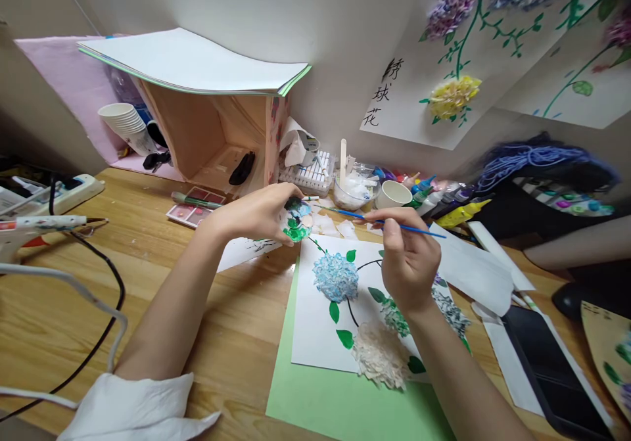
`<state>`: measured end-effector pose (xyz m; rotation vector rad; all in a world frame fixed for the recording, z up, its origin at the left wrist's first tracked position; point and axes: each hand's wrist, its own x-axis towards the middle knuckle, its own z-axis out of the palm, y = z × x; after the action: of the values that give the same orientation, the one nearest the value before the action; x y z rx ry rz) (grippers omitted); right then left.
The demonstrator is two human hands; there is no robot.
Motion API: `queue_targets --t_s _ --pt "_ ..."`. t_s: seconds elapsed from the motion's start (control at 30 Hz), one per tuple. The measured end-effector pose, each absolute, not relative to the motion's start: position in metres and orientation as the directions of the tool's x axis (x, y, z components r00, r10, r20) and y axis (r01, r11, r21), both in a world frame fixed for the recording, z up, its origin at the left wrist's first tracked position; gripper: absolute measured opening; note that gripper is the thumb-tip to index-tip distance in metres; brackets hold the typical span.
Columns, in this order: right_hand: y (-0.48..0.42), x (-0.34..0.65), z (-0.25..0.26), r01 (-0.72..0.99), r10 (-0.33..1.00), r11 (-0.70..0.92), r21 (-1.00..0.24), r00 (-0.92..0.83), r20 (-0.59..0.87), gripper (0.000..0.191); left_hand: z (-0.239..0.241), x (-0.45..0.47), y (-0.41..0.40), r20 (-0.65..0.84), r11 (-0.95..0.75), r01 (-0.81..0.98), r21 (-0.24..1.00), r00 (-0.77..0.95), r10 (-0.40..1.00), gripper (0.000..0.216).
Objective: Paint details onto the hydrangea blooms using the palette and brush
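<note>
My left hand (254,212) grips the edge of a small paint palette (296,229) smeared with green, blue and dark paint. In my right hand (409,257) is a thin blue paintbrush (421,231), pinched between thumb and fingers, its tip pointing left near the palette. Under my right hand lies a white sheet (315,336) with painted green leaves, dark stems and raised textured flowers. Its light blue flower (336,277) and cream flower (380,355) show plainly; my right hand and forearm partly cover others. A green sheet (315,401) lies beneath the white one.
An open box (197,125) topped with paper stands behind my left hand. Near the wall are a plastic bowl (352,194), a paper cup (393,194) and several paint bottles (458,214). A phone (552,369) lies right; a black cable (106,257) and glue gun (44,227) lie left.
</note>
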<state>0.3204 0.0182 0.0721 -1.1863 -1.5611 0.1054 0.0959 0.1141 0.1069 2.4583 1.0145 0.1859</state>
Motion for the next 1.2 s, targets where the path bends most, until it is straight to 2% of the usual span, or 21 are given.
queue_targets --t_s 0.17,0.3,0.53,0.8,1.2 --pt "0.028 0.323 0.064 0.702 0.855 0.339 -0.627 0.049 0.517 0.026 0.108 0.087 0.118 -0.047 -0.568 0.695 0.44 0.65 0.759 0.073" --pt "0.032 0.321 0.056 0.729 0.905 0.284 -0.623 0.01 0.425 0.026 0.108 0.084 0.119 -0.044 -0.568 0.7 0.433 0.645 0.763 0.075" --pt "0.029 0.324 0.067 0.69 0.883 0.311 -0.653 0.044 0.467 0.025 0.107 0.083 0.12 -0.023 -0.58 0.694 0.427 0.65 0.76 0.075" --pt "0.03 0.32 0.06 0.719 0.929 0.284 -0.635 -0.044 0.366 0.021 0.11 0.086 0.117 -0.037 -0.571 0.698 0.433 0.646 0.762 0.074" --pt "0.031 0.319 0.058 0.734 0.924 0.292 -0.613 -0.051 0.378 0.022 0.108 0.085 0.118 -0.029 -0.583 0.692 0.427 0.655 0.755 0.077"
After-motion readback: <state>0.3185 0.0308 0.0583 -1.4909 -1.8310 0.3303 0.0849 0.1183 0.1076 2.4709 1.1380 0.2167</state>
